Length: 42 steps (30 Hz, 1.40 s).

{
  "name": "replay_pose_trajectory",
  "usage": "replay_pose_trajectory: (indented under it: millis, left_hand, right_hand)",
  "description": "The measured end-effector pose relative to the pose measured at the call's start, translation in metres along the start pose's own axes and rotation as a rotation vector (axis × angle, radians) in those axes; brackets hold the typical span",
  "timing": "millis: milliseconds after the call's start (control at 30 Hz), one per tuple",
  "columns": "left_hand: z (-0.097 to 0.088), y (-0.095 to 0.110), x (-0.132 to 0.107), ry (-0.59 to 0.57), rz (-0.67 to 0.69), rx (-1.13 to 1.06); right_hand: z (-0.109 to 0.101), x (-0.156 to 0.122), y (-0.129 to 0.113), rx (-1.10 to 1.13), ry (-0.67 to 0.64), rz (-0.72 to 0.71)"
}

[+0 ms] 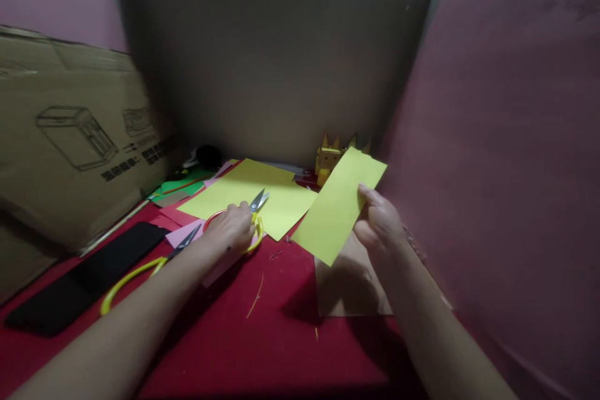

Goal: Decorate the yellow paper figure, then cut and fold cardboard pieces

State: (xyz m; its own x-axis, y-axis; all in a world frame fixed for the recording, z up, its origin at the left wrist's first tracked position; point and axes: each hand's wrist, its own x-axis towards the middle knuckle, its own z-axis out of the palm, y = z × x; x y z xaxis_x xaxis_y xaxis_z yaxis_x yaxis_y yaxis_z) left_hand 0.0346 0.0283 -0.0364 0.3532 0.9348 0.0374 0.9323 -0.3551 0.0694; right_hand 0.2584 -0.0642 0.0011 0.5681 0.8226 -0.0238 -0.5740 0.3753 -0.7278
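Observation:
My left hand (237, 225) is closed over a pair of scissors (259, 201) with yellow and red handles. The blades stick out beyond my fingers, slightly apart, over a large yellow paper sheet (248, 184) on the table. How my fingers sit in the handles is hidden. Raised at the right, my right hand (377, 219) pinches a rectangular piece of yellow paper (340, 206) by its right edge, thumb on top. Beneath that hand lies a brown sheet (347, 294). Another pair of scissors with yellow handles (120, 278) rests partly behind my left forearm.
A black phone (89, 278) lies at the left on the red table cover (262, 350). Behind it stands a big cardboard box (70, 131). Green paper (185, 184) and pink paper (180, 236) lie nearby. Small yellow figures (327, 159) stand against the back wall. A pink wall borders the right.

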Motion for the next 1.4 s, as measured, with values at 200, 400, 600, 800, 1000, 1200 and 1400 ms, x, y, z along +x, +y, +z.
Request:
replay_pose_trajectory:
  millis: [200,400,600,800,1000,1200,1400]
  left_hand:
    - [-0.023,0.002,-0.021,0.08,0.156,0.007]
    - [-0.019,0.009,-0.042,0.102,0.825,-0.523]
    - [-0.003,0.016,-0.051,0.225,0.99,-0.518]
    - [-0.009,0.008,-0.06,0.09,0.891,-0.536]
    - [0.002,0.007,-0.059,0.007,0.705,-0.656]
    - [0.006,0.007,-0.06,-0.076,0.628,-0.692]
    - [0.01,0.005,-0.059,-0.114,0.575,-0.623]
  right_hand:
    - [-0.005,-0.003,0.023,-0.006,-0.021,0.143]
    - [-0.002,-0.008,0.03,0.01,-0.039,0.24]
    - [0.0,-0.019,0.039,-0.084,-0.049,0.298]
    - [0.001,-0.034,0.034,-0.227,-0.05,0.114]
    - [-0.002,-0.079,0.017,-1.031,-0.382,-0.472]
    - [-0.019,-0.097,0.031,-1.414,-0.717,-0.269]
    - [-0.016,-0.084,0.047,-1.405,-0.615,-0.217]
